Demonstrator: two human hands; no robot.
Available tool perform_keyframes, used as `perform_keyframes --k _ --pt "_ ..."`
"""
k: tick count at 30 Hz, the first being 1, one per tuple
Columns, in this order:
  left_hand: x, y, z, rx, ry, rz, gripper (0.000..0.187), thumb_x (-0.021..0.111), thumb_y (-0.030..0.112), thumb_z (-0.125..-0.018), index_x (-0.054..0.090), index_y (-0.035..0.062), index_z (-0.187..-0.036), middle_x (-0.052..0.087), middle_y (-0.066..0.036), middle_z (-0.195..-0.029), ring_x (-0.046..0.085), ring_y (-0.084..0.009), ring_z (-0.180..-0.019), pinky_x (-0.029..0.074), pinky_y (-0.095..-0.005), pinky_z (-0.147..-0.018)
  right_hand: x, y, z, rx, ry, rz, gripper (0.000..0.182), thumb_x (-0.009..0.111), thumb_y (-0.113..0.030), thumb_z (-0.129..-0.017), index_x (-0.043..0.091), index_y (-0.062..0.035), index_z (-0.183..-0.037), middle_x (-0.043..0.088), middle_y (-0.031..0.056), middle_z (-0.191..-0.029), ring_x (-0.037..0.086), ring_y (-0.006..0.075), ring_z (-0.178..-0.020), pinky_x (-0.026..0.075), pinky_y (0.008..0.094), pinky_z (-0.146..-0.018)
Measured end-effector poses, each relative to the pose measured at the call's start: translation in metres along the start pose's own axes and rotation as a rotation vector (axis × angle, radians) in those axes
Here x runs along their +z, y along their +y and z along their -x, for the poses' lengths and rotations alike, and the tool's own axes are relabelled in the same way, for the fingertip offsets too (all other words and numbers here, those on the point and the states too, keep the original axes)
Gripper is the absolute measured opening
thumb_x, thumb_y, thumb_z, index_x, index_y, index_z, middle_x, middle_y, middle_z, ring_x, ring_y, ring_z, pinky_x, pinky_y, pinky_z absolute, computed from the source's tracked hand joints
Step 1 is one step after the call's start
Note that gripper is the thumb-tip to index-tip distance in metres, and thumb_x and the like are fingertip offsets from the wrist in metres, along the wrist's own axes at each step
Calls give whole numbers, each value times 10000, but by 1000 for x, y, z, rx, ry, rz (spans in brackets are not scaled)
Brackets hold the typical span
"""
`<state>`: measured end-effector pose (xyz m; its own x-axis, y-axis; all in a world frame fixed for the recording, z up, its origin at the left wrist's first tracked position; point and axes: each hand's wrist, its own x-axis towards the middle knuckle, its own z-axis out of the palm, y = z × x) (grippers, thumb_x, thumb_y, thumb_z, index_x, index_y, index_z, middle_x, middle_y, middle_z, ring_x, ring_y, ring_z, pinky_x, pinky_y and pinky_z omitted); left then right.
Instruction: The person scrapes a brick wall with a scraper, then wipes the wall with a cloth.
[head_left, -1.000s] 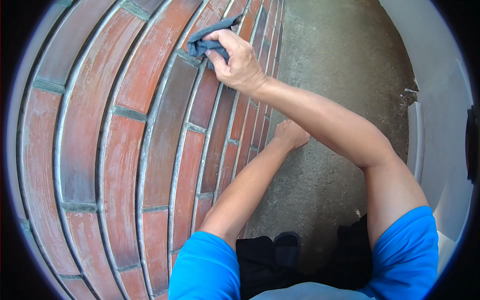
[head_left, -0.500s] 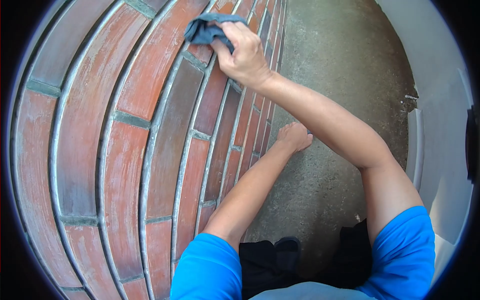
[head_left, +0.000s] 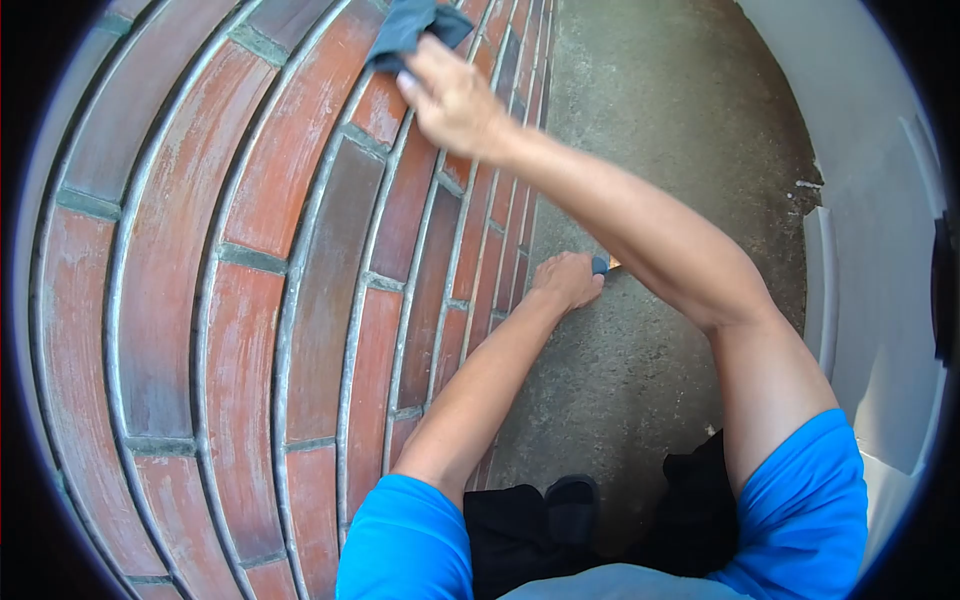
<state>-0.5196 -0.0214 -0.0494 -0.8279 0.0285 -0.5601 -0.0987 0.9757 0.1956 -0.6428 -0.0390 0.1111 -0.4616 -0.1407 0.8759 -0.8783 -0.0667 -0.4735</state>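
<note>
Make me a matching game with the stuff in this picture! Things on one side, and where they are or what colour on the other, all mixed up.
Things:
1. cloth
2. brick wall
3. left hand
4. sleeves

Descriptions:
A. bright blue
B. down low, where the wall meets the concrete floor
C. dark grey-blue, pressed on the wall by the right hand
D. red-brown with grey joints

Pairs: 1-C, 2-D, 3-B, 4-A
</note>
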Motion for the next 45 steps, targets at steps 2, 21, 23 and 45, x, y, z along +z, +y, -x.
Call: perform_keyframes --k 2,21,23,45 --pt "46 -25 -40 322 387 -2 597 578 460 -922 522 66 -1367 525 -187 -1410 507 -316 -1302 397 -446 -1085 9 -42 33 -176 89 -98 254 557 -98 -915 558 48 -1122 522 268 -1178 502 434 -1211 394 489 -1108" --pt "21 -8 12 264 281 91 477 545 328 -922 579 85 -1331 579 -182 -1363 554 -353 -1256 458 -432 -1045 25 -98 86 42 15 -176 339 439 -213 -979 491 18 -1221 450 343 -1279 420 511 -1237 293 589 -1103" --pt "35 -17 1 399 341 202 463 547 322 -923 589 84 -1318 589 -177 -1351 563 -355 -1244 464 -434 -1038 27 -99 100 47 -57 -65 356 438 -225 -980 514 19 -1227 410 345 -1340 373 507 -1294 204 618 -1144" --pt "4 12 4 205 147 98 533 549 420 -942 536 106 -1372 537 -150 -1414 465 -337 -1340 372 -452 -1109 16 -12 44 623 -101 -139 378 376 -365 -1037 452 -1 -1106 583 272 -1029 591 407 -993 437 485 -902"
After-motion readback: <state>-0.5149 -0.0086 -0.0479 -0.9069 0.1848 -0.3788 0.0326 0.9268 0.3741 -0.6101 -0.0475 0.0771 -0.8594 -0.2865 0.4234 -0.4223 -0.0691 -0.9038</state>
